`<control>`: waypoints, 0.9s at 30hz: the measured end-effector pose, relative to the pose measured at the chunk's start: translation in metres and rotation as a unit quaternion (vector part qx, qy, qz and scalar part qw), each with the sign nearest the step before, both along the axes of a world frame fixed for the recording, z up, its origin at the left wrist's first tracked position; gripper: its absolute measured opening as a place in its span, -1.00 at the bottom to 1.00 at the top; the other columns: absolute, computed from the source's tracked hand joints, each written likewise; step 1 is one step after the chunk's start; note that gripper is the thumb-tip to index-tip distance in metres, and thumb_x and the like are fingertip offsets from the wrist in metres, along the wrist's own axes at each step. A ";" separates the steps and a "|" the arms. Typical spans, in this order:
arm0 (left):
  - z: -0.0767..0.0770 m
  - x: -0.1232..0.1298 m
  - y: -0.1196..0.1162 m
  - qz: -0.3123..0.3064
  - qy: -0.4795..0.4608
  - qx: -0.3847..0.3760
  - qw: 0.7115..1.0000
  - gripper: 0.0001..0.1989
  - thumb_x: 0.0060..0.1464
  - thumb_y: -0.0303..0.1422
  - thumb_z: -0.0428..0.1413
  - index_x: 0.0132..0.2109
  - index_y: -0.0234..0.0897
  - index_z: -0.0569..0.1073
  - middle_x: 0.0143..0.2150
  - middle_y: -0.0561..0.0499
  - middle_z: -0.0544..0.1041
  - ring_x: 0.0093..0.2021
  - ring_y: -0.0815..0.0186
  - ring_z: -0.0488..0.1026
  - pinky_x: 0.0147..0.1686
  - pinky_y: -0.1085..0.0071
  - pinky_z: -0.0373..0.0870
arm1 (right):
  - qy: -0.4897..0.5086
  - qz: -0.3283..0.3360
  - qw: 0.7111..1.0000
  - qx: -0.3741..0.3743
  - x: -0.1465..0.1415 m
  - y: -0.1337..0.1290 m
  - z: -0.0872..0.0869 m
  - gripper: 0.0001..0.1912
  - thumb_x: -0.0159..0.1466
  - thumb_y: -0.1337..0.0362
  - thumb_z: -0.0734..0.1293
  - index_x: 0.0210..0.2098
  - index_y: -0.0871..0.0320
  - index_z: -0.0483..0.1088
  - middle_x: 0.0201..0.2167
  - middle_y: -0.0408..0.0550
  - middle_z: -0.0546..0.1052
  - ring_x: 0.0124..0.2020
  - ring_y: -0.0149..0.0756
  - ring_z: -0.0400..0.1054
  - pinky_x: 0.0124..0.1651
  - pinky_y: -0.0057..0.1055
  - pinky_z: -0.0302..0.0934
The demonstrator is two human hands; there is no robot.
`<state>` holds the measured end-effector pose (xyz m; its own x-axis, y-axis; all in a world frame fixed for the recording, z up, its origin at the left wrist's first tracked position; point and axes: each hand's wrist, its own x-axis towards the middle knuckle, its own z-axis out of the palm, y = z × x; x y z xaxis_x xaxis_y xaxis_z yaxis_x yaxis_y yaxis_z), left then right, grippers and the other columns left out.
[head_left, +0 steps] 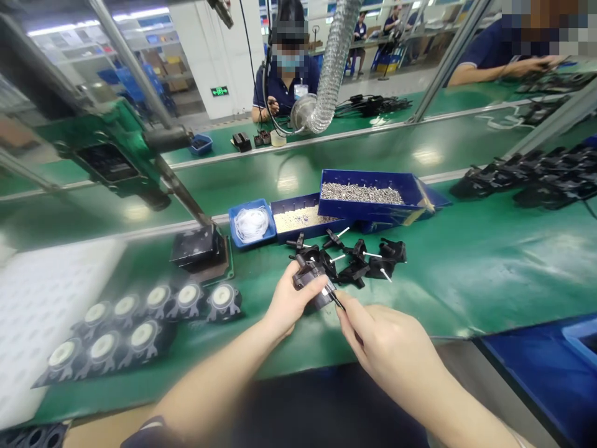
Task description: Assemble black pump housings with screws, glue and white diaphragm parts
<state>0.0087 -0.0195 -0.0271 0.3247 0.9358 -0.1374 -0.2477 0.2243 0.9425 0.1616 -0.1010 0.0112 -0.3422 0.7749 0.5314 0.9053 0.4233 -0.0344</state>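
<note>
My left hand (291, 295) is closed round a dark plastic housing (319, 297) above the green bench, thumb pressed on its top. From the right, my right hand (373, 323) pinches a thin black piece (336, 300) whose end meets the housing; whether it is a cord or a tool I cannot tell. Just beyond my hands lie several black plastic parts (354, 270), some with thin white sticks or tubes poking out.
Behind the parts stand a blue tray of white tubing (252, 224), a bin of small cream pieces (298, 219) and a bin of screws (361, 193). A green press (112, 155) rises at left. Several round-centred housings (141, 334) sit near a white foam sheet (56, 298). Co-workers sit opposite.
</note>
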 end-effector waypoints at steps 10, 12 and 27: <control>0.013 -0.014 0.013 0.004 0.107 0.076 0.991 -0.44 -0.23 -0.25 0.43 -0.05 -0.22 0.44 -0.13 0.02 0.52 -0.14 0.24 0.45 -0.07 0.36 0.37 | 0.006 -0.030 0.998 0.054 -0.016 -0.002 -0.030 -0.78 0.49 0.40 0.12 -0.08 0.36 0.36 -0.52 -0.10 0.31 -0.51 -0.42 0.18 -0.38 -0.41 -0.03; 0.015 -0.017 0.015 -0.003 0.127 0.092 0.988 -0.42 -0.26 -0.26 0.44 -0.05 -0.22 0.45 -0.11 0.00 0.52 -0.10 0.22 0.45 -0.02 0.34 0.35 | 0.012 -0.029 0.998 0.052 -0.017 -0.002 -0.034 -0.80 0.49 0.39 0.12 -0.07 0.36 0.35 -0.51 -0.10 0.30 -0.50 -0.41 0.19 -0.37 -0.41 -0.02; 0.010 -0.021 0.022 -0.070 0.107 0.054 0.990 -0.38 -0.20 -0.29 0.42 0.05 -0.22 0.44 -0.06 -0.09 0.56 -0.06 0.16 0.51 -0.01 0.24 0.41 | 0.034 -0.032 0.999 0.029 -0.023 -0.005 -0.039 -0.81 0.41 0.49 0.12 -0.06 0.36 0.31 -0.52 -0.11 0.28 -0.52 -0.41 0.16 -0.40 -0.41 -0.03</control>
<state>-0.0122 0.0021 -0.0169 0.4266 0.8966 -0.1191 -0.0124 0.1374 0.9904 0.1383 -0.1060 -0.0277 -0.2553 0.7614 0.5959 0.9267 0.3684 -0.0737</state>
